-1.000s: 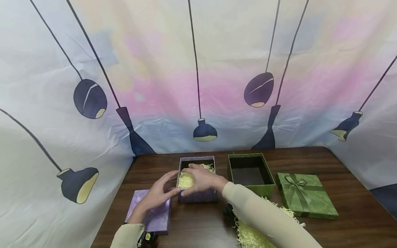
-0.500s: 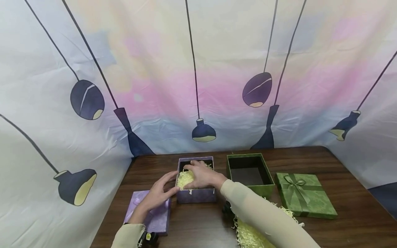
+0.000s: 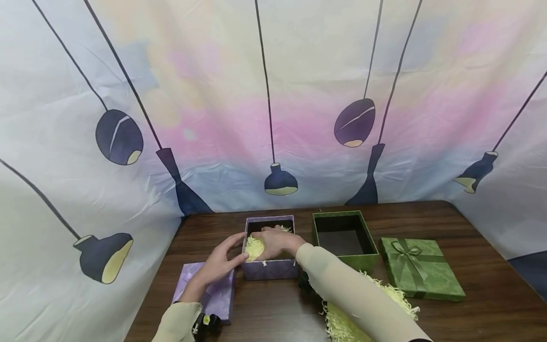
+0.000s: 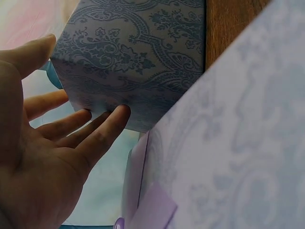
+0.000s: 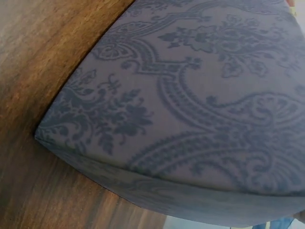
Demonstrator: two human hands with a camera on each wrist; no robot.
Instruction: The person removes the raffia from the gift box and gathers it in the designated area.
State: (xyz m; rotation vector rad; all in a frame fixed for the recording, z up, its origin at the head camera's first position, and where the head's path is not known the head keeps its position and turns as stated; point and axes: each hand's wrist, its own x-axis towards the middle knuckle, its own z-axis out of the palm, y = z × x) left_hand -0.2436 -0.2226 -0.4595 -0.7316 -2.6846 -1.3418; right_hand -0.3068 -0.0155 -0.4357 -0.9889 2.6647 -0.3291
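Note:
A purple patterned box stands uncovered, with pale yellow shredded paper inside. My right hand reaches over its front wall and rests on the shreds, spread, its fingertips partly hidden below the rim. The left hand is at the box's left side, thumb by the near corner. In the left wrist view its fingers extend to the box's side wall. Only the outside of the purple box shows in the right wrist view, with the right hand out of sight.
The purple lid lies under the left forearm. Right of the purple box stands an empty green box, and farther right a green lid with a bow. More yellow shredded paper lies beneath the right sleeve. A printed cloth hangs behind the table.
My right hand has sunk lower into the purple box and flattened over the shreds, its forearm shifting slightly left. The left hand has kept its place at the box's side.

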